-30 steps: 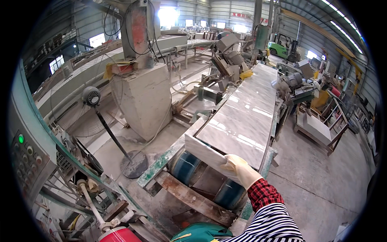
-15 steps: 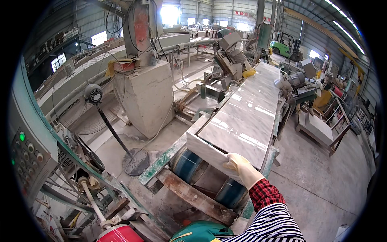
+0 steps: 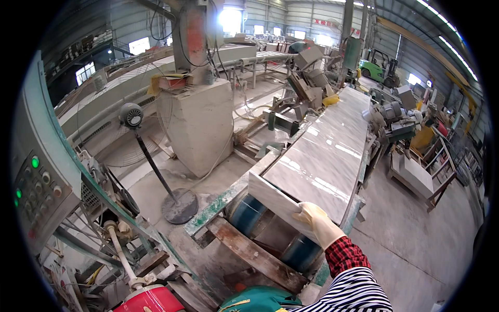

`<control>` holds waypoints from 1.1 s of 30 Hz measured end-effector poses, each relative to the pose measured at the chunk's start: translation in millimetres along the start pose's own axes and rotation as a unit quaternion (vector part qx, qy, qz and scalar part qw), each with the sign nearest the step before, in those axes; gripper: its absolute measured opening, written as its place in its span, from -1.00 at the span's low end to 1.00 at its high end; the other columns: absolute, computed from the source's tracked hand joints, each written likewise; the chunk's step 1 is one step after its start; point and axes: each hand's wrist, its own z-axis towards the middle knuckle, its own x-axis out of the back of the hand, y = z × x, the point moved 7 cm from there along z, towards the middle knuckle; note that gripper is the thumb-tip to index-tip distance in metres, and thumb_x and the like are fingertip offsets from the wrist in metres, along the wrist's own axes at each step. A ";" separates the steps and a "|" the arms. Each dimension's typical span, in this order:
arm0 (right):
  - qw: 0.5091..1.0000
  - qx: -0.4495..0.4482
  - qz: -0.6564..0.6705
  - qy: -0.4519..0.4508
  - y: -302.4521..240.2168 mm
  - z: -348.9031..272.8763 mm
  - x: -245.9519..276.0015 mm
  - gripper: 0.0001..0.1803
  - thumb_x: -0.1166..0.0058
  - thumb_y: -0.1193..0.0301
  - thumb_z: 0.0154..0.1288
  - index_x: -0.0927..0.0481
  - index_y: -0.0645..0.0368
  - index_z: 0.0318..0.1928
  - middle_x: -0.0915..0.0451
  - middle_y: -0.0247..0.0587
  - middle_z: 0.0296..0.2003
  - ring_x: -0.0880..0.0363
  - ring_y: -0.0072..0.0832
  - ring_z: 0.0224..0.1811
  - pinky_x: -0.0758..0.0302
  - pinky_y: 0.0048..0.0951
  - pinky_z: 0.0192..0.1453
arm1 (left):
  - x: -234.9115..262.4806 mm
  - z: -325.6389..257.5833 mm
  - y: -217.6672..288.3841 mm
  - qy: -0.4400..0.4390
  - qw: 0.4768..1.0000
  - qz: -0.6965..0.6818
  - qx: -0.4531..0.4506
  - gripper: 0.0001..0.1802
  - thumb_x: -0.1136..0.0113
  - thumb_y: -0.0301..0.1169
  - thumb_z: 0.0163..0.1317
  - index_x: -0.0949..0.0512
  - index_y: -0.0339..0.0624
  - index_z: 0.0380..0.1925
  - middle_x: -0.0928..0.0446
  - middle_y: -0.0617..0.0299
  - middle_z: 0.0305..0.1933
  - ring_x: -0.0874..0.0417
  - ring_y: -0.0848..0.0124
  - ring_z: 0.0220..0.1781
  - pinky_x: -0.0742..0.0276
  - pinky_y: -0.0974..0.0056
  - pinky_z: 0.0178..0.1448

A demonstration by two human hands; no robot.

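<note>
My right hand [image 3: 318,224], in a pale cream glove, is closed over the upper edge of a narrow white-grey marble strip [image 3: 273,202]. The strip stands on its long edge across the near end of polished marble slabs [image 3: 314,169], which lie flat in a row. A thin dark gap shows between strip and slab. Beneath the strip are a blue roller [image 3: 246,214] and a second blue roller [image 3: 300,251]. The fingertips behind the strip are partly hidden. My left hand is out of view.
A green-edged metal frame [image 3: 212,212] and rusty crossbar [image 3: 252,252] border the rollers. A control panel [image 3: 39,190] stands left, beside a pedestal fan [image 3: 131,115]. Motor-driven machine heads [image 3: 387,112] flank the slabs farther off. A green forklift [image 3: 375,70] stands far back.
The whole view has shifted slightly, with the surroundings sliding right in the picture. My right hand keeps its grip on the marble strip, which stays at the slab's end.
</note>
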 end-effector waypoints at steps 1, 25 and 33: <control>1.000 0.003 -0.004 0.003 -0.5 -0.4 1.2 -0.49 -0.24 0.08 0.20 -0.62 -0.05 0.15 -0.69 -0.10 0.00 -0.64 -0.10 0.09 -0.56 -0.11 0.08 | -0.5 1.8 -1.5 0.001 1.000 0.009 -0.001 -0.04 0.05 0.41 0.24 -0.25 0.00 0.47 -0.11 -0.40 0.50 -0.18 -0.32 0.49 -0.14 -0.25 0.48; 0.979 0.171 0.112 -0.022 58.9 44.3 -54.1 -0.66 -0.29 0.17 0.23 -0.73 0.17 -0.15 -0.75 -0.07 -0.26 -0.75 -0.30 -0.22 -0.61 -0.28 -0.16 | -4.6 -30.6 101.8 -0.061 0.905 -0.360 -0.219 -0.21 -0.36 -0.17 0.13 -0.37 -0.24 0.35 -0.45 -0.20 0.30 -0.39 -0.04 0.41 -0.28 0.08 0.49; 0.955 0.202 0.135 -0.167 -161.9 -136.4 -85.4 -0.57 -0.29 0.13 0.23 -0.70 0.07 0.03 -0.75 -0.09 -0.28 -0.75 -0.27 -0.25 -0.61 -0.29 -0.13 | 63.1 -97.7 211.5 -0.499 0.514 -0.697 -0.001 0.04 -0.31 -0.08 0.21 0.06 -0.07 0.56 -0.26 0.03 0.51 -0.25 0.22 0.55 0.16 -0.18 0.68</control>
